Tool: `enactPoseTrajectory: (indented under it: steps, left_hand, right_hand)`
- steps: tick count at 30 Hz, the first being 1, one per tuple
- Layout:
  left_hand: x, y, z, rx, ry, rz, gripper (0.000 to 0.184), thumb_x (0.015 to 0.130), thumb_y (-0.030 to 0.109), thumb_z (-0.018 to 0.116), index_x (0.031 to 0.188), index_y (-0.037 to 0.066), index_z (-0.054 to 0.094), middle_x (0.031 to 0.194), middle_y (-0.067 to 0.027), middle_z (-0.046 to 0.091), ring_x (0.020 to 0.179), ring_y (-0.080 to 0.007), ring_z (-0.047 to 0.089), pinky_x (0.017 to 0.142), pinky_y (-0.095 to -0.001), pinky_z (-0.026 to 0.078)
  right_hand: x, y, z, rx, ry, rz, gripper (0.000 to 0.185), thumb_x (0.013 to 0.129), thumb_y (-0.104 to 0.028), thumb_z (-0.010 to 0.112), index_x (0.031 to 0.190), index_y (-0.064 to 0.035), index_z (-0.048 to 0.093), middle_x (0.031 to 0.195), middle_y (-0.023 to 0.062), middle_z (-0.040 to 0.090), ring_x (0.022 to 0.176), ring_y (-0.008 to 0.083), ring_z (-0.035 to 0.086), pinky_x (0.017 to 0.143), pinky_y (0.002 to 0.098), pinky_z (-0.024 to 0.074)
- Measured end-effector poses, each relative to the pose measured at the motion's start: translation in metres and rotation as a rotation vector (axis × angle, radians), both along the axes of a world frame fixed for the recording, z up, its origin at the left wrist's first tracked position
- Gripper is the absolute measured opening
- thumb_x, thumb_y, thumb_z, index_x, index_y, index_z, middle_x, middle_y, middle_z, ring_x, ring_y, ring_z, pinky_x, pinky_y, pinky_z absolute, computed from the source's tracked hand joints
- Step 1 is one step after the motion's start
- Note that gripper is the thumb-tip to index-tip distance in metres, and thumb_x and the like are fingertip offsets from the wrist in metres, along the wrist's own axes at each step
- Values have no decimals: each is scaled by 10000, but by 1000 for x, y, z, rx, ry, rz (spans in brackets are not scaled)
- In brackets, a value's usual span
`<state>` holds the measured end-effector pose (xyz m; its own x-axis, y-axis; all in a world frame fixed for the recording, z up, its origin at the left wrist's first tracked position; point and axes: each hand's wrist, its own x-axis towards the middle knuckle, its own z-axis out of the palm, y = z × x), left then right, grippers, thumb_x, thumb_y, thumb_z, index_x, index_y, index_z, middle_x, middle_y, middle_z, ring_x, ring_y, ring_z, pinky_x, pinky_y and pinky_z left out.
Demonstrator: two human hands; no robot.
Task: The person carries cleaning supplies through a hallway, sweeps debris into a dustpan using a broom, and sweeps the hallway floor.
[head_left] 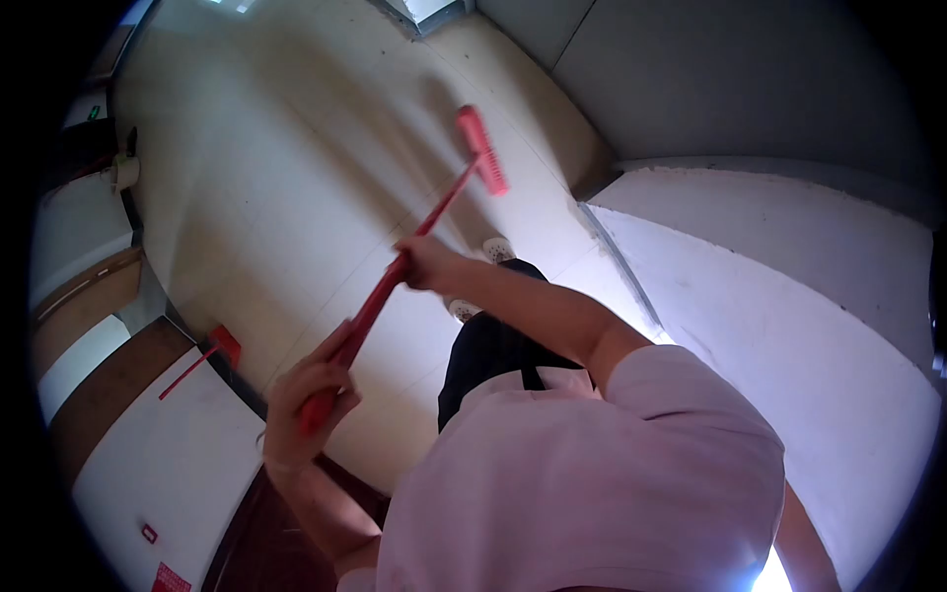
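Observation:
A long red handle runs diagonally through both hands to a pink-red brush head with bristles, slightly blurred, just above the pale tiled floor. My left hand wraps round the thick end of the handle at the lower left. Further along, nearer the brush head, my right hand is closed round the middle of it. Below the brush head, my light shoes and dark trousers show.
A red dustpan with a thin handle is beside the left wall. Low white walls and a grey panel stand on the right. Wooden boards and a white object are along the left edge.

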<state>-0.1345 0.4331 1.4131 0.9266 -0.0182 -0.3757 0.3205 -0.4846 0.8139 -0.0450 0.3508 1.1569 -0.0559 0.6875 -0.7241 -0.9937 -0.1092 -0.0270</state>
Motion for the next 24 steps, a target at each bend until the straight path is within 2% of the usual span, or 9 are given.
enactPoseTrajectory:
  steps: [4,5,7,9,13,16,17,21,24]
  left_hand:
    - [48,-18,-76,-265,-11,182,157,596,-59,574,699,1,472,786,-138,524,1023,-239,400,723,-268,354]
    - [59,-22,-100,-246,-84,106,139,623,-36,567,716,2,470,804,-132,521,1027,-222,395,722,-261,352]
    - [76,-24,-118,-328,63,239,121,642,-22,558,721,5,471,787,-115,515,1031,-216,392,725,-255,349]
    - [72,-21,-124,-247,-115,237,115,645,-9,557,725,15,477,835,-121,523,1026,-220,397,718,-252,352]
    - [5,0,-86,-55,-19,377,127,624,-27,555,718,9,478,961,-197,485,1029,-235,393,715,-250,355]
    - [-49,4,-52,36,19,423,118,629,-42,539,705,14,467,1063,-216,415,964,-166,430,730,-244,344]
    - [-60,1,-44,68,40,492,122,623,-47,541,699,14,467,1063,-226,410,962,-178,436,726,-245,349]
    - [-82,-15,-32,170,-42,557,159,586,-44,573,684,21,466,1062,-234,403,934,-248,465,717,-251,362]
    - [-91,-25,-13,254,-42,506,203,534,29,636,665,36,480,1033,-193,436,845,-305,489,686,-301,391]
  right_hand:
    - [75,-45,-52,-321,-155,-150,169,705,-219,388,651,-62,415,548,64,448,530,166,454,492,296,391]
    - [93,-54,-75,-329,-124,-173,163,706,-211,386,715,-49,399,567,57,447,543,169,468,499,289,397]
    - [127,-64,-80,-331,-156,7,148,714,-196,375,745,-52,384,628,63,463,578,173,496,514,280,407]
    - [129,-44,-72,-411,-237,81,149,713,-199,381,761,-59,396,648,66,481,567,172,496,512,291,416]
    - [43,36,-66,-314,-175,89,142,714,-180,370,725,-41,393,582,103,483,484,214,488,436,311,428]
    - [-36,89,-44,-187,-67,221,177,703,-141,401,840,-32,383,718,122,495,612,219,513,525,323,427]
    - [-53,99,-34,-138,0,261,227,702,-129,411,903,-26,381,781,122,488,678,228,513,597,335,425]
    - [-88,107,-2,-55,-78,454,178,700,-108,412,857,-28,387,739,105,482,655,214,508,631,344,426]
    - [-98,95,17,-6,-4,273,97,690,-86,434,752,-23,394,608,73,442,577,193,478,613,312,422]
